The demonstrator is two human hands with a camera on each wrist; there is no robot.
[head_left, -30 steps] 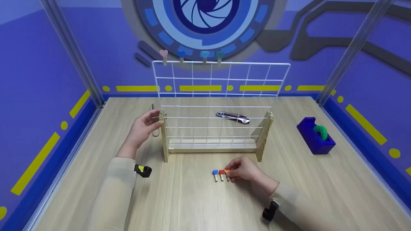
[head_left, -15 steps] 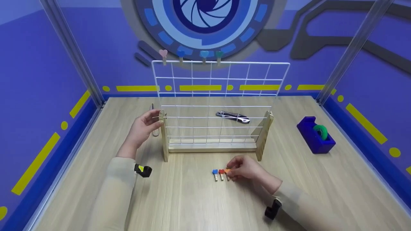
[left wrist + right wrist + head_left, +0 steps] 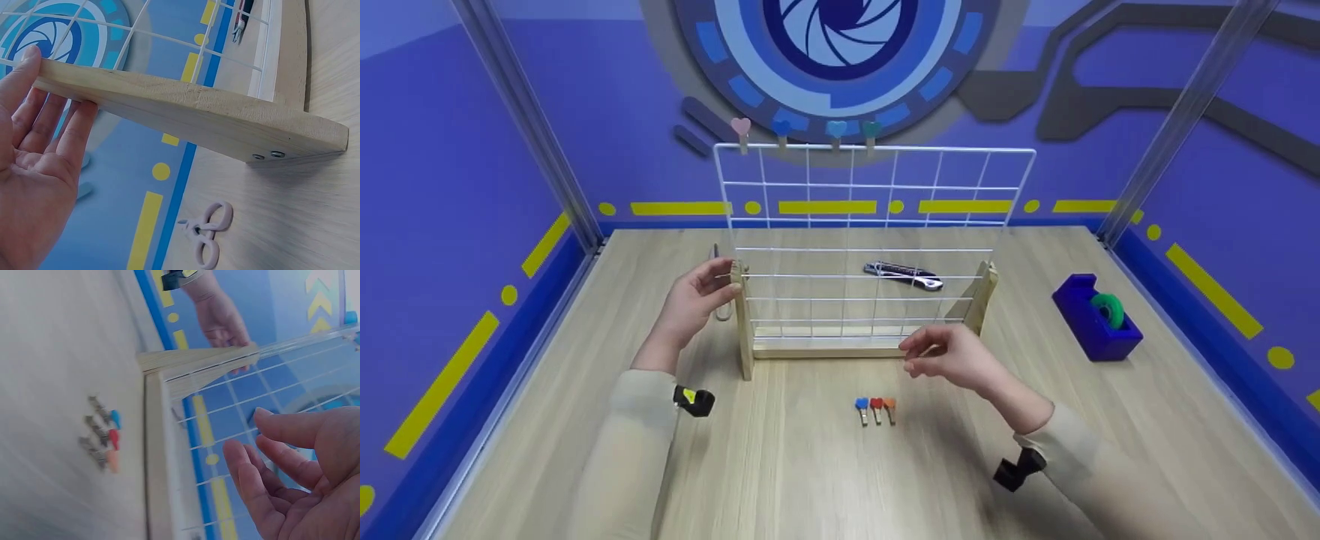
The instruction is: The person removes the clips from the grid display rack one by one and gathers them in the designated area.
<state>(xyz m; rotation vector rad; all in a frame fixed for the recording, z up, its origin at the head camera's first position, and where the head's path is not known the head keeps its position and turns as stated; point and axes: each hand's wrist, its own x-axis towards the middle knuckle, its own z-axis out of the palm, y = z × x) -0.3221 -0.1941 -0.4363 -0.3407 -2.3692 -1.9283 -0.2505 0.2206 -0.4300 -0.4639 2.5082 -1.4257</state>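
My left hand [image 3: 690, 296] pinches the top of the left wooden post of a white wire grid stand [image 3: 744, 322], thumb on one side and fingers on the other; the left wrist view shows this post [image 3: 185, 107] close up. My right hand [image 3: 952, 356] is raised before the stand's lower right, fingers loosely bent and holding nothing, as the right wrist view of the hand [image 3: 298, 472] confirms. Below it on the table lie three small heart clothespins in a row: blue [image 3: 862, 405], red [image 3: 876, 405] and orange [image 3: 890, 405]. Several more, including a pink heart clothespin [image 3: 741, 129], are clipped along the grid's top wire.
Behind the grid lies a utility knife [image 3: 904, 275]. A blue tape dispenser [image 3: 1099, 319] with green tape stands at the right. Scissors [image 3: 208, 230] lie left of the stand, partly hidden by my left hand in the head view. Blue walls enclose the table.
My right hand has left the orange clothespin and risen up and to the right, toward the stand. The three clothespins stay in their row. My left hand keeps its place on the post.
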